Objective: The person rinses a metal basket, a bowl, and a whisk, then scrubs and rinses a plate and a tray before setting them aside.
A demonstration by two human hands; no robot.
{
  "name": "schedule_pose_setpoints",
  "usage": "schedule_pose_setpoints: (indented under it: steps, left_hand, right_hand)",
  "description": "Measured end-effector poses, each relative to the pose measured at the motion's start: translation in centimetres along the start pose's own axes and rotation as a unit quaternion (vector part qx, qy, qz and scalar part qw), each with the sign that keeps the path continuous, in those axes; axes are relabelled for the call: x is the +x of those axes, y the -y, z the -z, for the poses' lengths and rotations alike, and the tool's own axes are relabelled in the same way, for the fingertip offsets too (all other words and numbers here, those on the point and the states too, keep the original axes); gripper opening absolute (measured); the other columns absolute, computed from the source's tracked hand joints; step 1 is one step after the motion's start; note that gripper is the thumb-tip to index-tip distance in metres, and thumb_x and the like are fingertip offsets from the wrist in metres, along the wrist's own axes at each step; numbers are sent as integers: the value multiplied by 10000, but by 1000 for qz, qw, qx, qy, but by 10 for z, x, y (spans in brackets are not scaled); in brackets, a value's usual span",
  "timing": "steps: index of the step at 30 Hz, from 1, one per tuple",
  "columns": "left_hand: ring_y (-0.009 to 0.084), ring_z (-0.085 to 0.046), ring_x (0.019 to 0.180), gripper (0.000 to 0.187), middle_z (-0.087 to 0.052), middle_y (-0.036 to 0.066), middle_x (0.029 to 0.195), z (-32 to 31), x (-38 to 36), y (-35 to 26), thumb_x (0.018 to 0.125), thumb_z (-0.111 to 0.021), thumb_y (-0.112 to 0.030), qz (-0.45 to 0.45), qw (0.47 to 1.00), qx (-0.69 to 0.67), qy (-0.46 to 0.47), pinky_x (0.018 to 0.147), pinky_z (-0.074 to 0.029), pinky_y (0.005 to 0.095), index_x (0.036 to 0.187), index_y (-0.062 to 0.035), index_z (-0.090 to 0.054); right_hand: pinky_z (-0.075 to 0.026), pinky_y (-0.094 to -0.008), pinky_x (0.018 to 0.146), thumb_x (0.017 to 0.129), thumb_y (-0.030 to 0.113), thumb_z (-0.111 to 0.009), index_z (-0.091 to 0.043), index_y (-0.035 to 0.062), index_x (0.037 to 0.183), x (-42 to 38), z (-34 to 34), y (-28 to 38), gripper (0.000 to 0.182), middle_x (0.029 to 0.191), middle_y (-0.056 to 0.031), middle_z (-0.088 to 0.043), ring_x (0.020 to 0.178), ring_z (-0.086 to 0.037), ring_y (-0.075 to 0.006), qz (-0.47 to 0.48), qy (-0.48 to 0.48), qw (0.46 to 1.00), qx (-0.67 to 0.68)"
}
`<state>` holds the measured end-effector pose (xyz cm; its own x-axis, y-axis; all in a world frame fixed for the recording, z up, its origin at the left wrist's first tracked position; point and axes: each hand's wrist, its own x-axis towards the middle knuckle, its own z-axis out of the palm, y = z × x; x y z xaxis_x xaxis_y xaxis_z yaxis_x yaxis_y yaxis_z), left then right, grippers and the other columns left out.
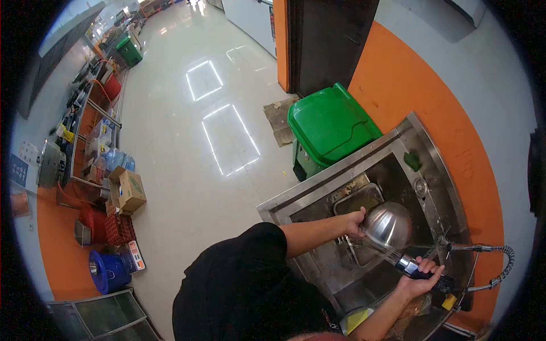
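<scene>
While its rounded outer side faces upward, a shiny stainless-steel bowl [389, 225] hangs over the sink, in the left hand [355, 223], which grips it by its edge. That hold seems chosen to leave most of the dome uncovered. The right hand [421, 274] is wrapped around a black-and-silver spray nozzle [407, 265], aimed at the bowl's near edge; thin streaks of water fan out from it. Keeping both over the basin presumably lets the water drop straight into it. A coiled metal spring hose [505, 267] arches near the wall side, probably to give the nozzle free reach.

Below lies the wide stainless-steel sink [330, 176], wet and stained, with a rectangular metal tray [355, 193] inside, a round metal drain [421, 187] and a dark green scrap [412, 161], perhaps a scouring pad. A small yellow block, possibly a sponge [449, 302], sits by the sink's near corner.

Just beyond the rim stands a green lidded plastic bin [335, 125], next to an orange-and-grey wall [421, 79]. Glossy pale floor [165, 142] stretches away, reflecting ceiling lights, towards an open brown cardboard box [129, 190] and a blue plastic bucket [108, 273].
</scene>
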<state>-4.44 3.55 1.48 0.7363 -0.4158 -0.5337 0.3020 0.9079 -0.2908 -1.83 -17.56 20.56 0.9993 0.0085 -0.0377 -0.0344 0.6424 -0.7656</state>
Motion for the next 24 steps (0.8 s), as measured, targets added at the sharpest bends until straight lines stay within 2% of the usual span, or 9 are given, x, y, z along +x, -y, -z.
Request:
schedule_pose_setpoints:
  steps: [3, 5, 8, 10, 12, 14, 18, 20, 24]
  left_hand:
    - [210, -666, 882, 658, -676, 100, 942, 17, 16, -11, 904, -381, -652, -39, 990, 117, -75, 782, -571, 369, 999, -47, -625]
    - [122, -584, 643, 494, -626, 36, 800, 39, 34, -29, 984, -395, -512, 133, 973, -26, 184, 593, -534, 218, 919, -82, -627]
    - [120, -493, 552, 331, -604, 14, 763, 106, 108, -47, 998, -431, -308, -65, 988, 24, 140, 500, -459, 254, 893, -66, -630]
    - [121, -482, 566, 213, -574, -1, 725, 41, 22, -13, 947, -455, -161, -201, 955, 219, -24, 520, -426, 273, 860, -55, -618]
    - [190, -580, 753, 217, -606, 58, 802, 45, 20, -7, 949, -485, -193, -264, 929, 253, 48, 703, -485, 345, 1027, -50, -627]
    - [261, -586, 983, 381, -570, 125, 1218, 35, -4, -6, 980, -449, -295, -194, 947, 255, 17, 863, -478, 422, 1253, -37, -517]
    - [252, -560, 1112, 359, -590, 88, 1187, 38, -3, -11, 989, -422, -326, -188, 952, 215, 108, 1018, -391, 473, 1234, -78, -510]
    - [256, -571, 1102, 344, -592, 99, 1181, 34, 2, -14, 997, -406, -300, -232, 950, 208, 24, 1007, -409, 476, 1214, -54, -507]
    - [218, -626, 879, 401, -608, 105, 1086, 41, 12, -20, 1032, -339, -367, -200, 966, 162, 6, 773, -563, 393, 1205, -38, -490]
  right_hand:
    - [-429, -342, 728, 996, 293, -481, -374, 164, 746, 0, 3, 0, 300, 620, 36, -325, 567, -340, -101, -7, 13, 1000, 8]
    - [-426, -344, 721, 996, 296, -479, -377, 165, 745, 0, 5, -1, 301, 617, 35, -328, 561, -337, -102, -11, 22, 1000, 14]
    - [-397, -330, 695, 993, 309, -474, -373, 172, 693, 2, 9, -3, 345, 586, 29, -324, 549, -333, -106, -24, 37, 999, 15]
    - [-379, -324, 696, 979, 326, -482, -356, 183, 623, 3, 10, -6, 404, 573, 34, -314, 543, -318, -109, -34, 22, 999, 7]
    - [-364, -321, 642, 964, 289, -499, -379, 168, 639, 3, 15, -6, 367, 590, 33, -311, 560, -313, -122, -54, 55, 995, 57]
    - [-367, -336, 659, 967, 287, -503, -396, 150, 662, -5, 3, -3, 351, 585, 16, -350, 563, -350, -141, -18, 21, 1000, 10]
    - [-382, -359, 686, 956, 297, -529, -373, 137, 708, 3, 12, 1, 334, 604, 3, -367, 563, -371, -147, 66, 40, 997, 19]
    - [-386, -370, 690, 959, 283, -522, -370, 132, 724, 3, 7, 4, 317, 619, -5, -384, 567, -386, -156, 101, 3, 995, -21]
    - [-389, -381, 690, 959, 267, -518, -382, 129, 722, 5, 8, 5, 306, 620, -10, -389, 561, -396, -166, 118, 2, 993, -29]
